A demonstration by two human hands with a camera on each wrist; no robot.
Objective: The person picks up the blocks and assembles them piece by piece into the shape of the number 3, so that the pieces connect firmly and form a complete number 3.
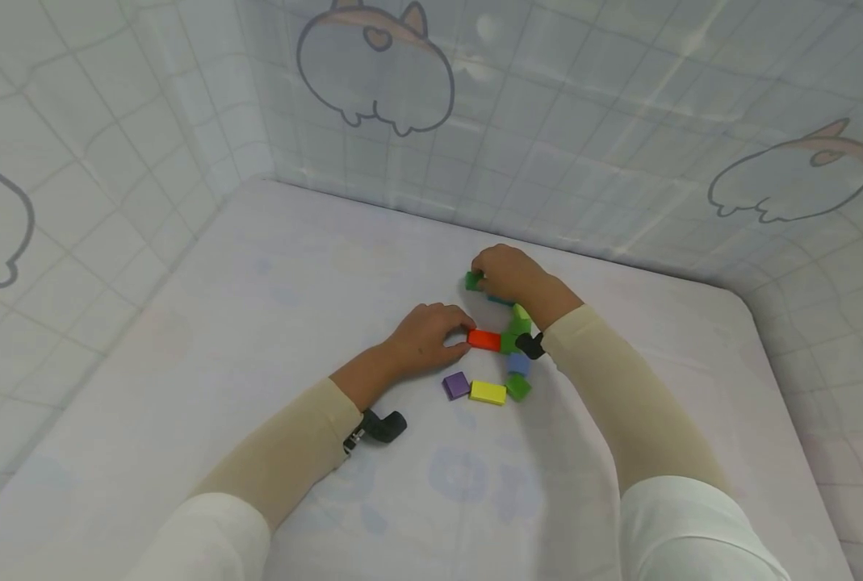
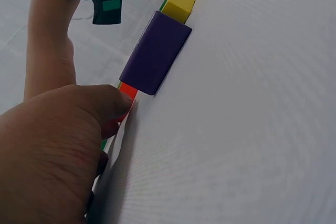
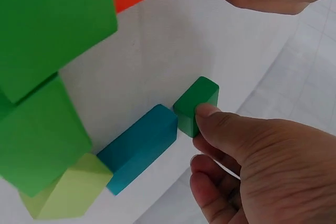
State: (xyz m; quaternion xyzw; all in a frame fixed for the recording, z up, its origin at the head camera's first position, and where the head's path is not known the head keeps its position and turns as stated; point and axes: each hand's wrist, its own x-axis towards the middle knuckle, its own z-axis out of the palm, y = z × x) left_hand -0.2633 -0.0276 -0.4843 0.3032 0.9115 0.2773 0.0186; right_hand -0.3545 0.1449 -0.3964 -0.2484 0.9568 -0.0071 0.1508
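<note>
At the far end of a row of toy blocks, my right hand [image 1: 513,274] pinches a small dark green block [image 3: 194,100] between thumb and fingers. That block stands at the end of a teal block [image 3: 140,148], which my hand partly covers in the head view. My left hand [image 1: 425,339] holds the left end of a red block [image 1: 485,340] with thumb and index finger. The red block's other end meets a green block [image 1: 509,343]. Just nearer than the left hand lie a purple block [image 1: 456,386] and a yellow block [image 1: 488,393].
A pale green block [image 3: 73,188] adjoins the teal one. Nearer along the row come a blue block [image 1: 518,364] and another green block [image 1: 519,387]. All rest on a white cloth-covered surface [image 1: 271,266], with a printed curtain [image 1: 584,121] behind its far edge.
</note>
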